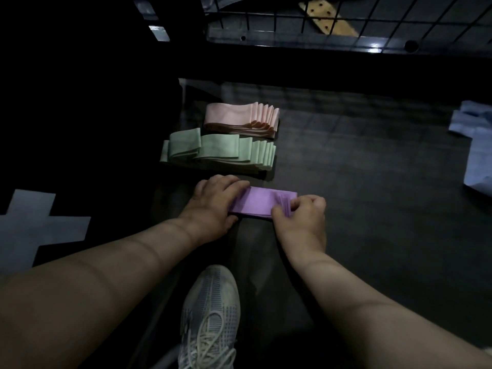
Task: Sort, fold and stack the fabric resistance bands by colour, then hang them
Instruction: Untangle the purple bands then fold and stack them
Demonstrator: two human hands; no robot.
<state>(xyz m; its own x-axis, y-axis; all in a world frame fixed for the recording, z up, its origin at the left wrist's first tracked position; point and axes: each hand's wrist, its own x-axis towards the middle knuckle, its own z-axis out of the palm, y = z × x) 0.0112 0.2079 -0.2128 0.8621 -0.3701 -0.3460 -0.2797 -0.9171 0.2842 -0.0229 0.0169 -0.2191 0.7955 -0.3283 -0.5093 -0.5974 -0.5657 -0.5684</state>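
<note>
1. Nearest the person on the dark surface (372,182), the purple band stack (258,201) is lying crosswise. The green band stack (218,150) is lying just beyond it, and the pink band stack (239,118) is lying beyond the green one.
2. The left hand (213,201) is gripping the purple stack's left end, with fingers curling over the top and the thumb showing at the near edge.
3. The right hand (303,214) is pinching the fanned layers at the right end between thumb and curled fingers.
4. Judged step: the purple layers are being squared up. Hanging is not yet beginning.
5. Risk: if the right-hand pinch is let go before the layers are lying flat, the folds are likely to spring open, since the fabric is elastic.
6. Risk: the green stack is stepping out to its left, with its upper bands overhanging. The left hand is working just beside it, so a nudge could spill that stack.
7. Count: three stacks are showing, one each of purple, green and pink. Two hands are working, and one white shoe (210,315) is showing below them. The bands within each stack are overlapping too closely to count.
</note>
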